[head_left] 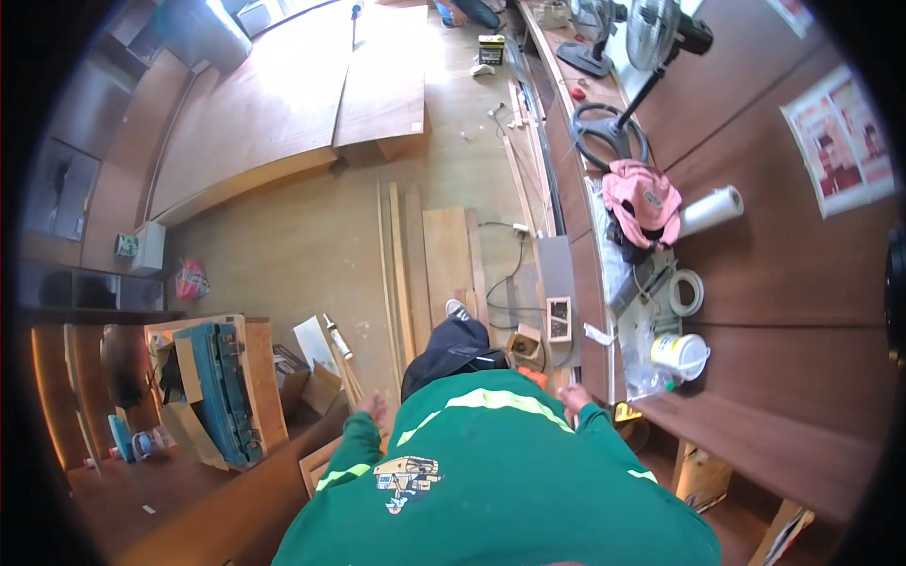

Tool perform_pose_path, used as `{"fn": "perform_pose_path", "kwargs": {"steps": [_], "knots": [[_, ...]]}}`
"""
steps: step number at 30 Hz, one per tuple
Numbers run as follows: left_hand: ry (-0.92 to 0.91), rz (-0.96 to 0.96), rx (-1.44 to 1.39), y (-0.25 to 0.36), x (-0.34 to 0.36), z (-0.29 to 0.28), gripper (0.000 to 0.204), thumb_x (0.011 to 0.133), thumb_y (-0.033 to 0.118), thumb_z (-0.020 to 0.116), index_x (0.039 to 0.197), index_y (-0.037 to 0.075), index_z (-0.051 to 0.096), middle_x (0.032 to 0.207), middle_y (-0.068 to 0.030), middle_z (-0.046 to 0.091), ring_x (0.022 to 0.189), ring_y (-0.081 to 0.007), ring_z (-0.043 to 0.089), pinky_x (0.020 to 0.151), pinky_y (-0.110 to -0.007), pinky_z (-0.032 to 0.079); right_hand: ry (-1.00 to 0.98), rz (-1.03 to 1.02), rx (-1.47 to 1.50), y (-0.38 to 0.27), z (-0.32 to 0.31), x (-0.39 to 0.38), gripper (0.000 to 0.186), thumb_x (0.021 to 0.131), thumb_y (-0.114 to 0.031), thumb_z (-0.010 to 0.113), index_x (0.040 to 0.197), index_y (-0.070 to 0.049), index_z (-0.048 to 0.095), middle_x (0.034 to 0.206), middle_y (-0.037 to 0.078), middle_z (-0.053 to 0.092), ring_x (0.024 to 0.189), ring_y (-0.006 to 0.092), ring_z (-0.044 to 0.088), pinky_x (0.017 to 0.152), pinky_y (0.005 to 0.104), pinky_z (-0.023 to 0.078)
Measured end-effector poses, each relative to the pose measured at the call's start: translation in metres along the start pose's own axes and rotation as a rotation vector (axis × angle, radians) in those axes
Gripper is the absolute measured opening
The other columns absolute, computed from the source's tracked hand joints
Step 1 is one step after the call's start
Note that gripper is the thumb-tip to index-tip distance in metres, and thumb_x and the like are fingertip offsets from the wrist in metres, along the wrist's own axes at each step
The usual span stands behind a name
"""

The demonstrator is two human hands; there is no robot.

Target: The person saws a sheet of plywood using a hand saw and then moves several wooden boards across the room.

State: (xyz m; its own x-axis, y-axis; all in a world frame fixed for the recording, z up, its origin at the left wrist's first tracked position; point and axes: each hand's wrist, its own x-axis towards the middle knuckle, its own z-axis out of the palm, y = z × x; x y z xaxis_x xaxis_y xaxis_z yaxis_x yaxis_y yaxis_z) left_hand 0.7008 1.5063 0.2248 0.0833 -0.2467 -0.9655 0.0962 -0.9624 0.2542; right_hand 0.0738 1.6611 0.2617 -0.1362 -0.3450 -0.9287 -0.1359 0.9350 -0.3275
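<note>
My left hand (373, 407) hangs beside my body at the end of a green sleeve, small in view. Its fingers look loose and slightly apart, with nothing visible in them. Near it on the floor lie thin wood strips (349, 377) and a white sealant tube (337, 337). On the other side hangs my right hand (573, 401), fingers partly bent, and I see nothing held. An orange object (533, 375), partly hidden by my body, lies close to it, with an open cardboard box (525, 341) just beyond. One shoe (458, 309) shows ahead, by a wooden board (447, 255).
Long planks (397, 274) and a black cable (510, 274) lie on the floor ahead. A blue tool case (219, 391) stands at left. The right bench holds a white bucket (679, 356), a pink cap (644, 200) and a fan (653, 33). A large wooden panel (264, 123) lies far left.
</note>
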Motion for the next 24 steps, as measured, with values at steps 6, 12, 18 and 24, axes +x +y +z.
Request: {"fn": "perform_pose_path", "kwargs": {"steps": [6,12,18,24], "knots": [[-0.015,0.633,0.241,0.240,-0.005,0.130,0.046,0.099,0.035,0.066,0.133,0.006,0.052,0.105,-0.0091,0.068,0.080,-0.0172,0.066,0.063,-0.031,0.053,0.093,0.100,0.200,-0.076,-0.032,0.012,0.024,0.096,-0.026,0.061,0.115,-0.012,0.059,0.098,0.008,0.064,0.073,0.0209,0.068,0.058,0.0401,0.056],[-0.125,1.016,0.366,0.447,-0.121,0.230,0.052,0.103,0.026,0.062,0.146,0.004,0.045,0.116,-0.0071,0.066,0.096,-0.0149,0.064,0.083,-0.030,0.052,-0.029,0.100,0.298,-0.152,-0.091,0.085,0.025,0.094,-0.032,0.066,0.107,-0.010,0.065,0.097,0.014,0.068,0.073,0.0283,0.070,0.061,0.0463,0.055],[-0.115,1.247,0.350,0.593,-0.202,0.297,0.053,0.103,0.022,0.062,0.150,0.004,0.042,0.121,-0.0064,0.062,0.103,-0.0127,0.059,0.091,-0.026,0.048,-0.062,0.060,0.154,-0.274,-0.129,0.165,0.026,0.094,-0.033,0.067,0.101,-0.008,0.069,0.093,0.013,0.070,0.073,0.0264,0.070,0.063,0.0454,0.054],[-0.348,1.238,0.462,0.759,-0.121,0.430,0.049,0.103,0.020,0.062,0.146,0.000,0.047,0.119,-0.0049,0.064,0.102,-0.0117,0.059,0.092,-0.028,0.049,-0.024,-0.037,-0.172,-0.441,-0.222,0.294,0.028,0.094,-0.033,0.069,0.096,-0.006,0.072,0.090,0.013,0.073,0.072,0.0246,0.069,0.065,0.0444,0.054]]}}
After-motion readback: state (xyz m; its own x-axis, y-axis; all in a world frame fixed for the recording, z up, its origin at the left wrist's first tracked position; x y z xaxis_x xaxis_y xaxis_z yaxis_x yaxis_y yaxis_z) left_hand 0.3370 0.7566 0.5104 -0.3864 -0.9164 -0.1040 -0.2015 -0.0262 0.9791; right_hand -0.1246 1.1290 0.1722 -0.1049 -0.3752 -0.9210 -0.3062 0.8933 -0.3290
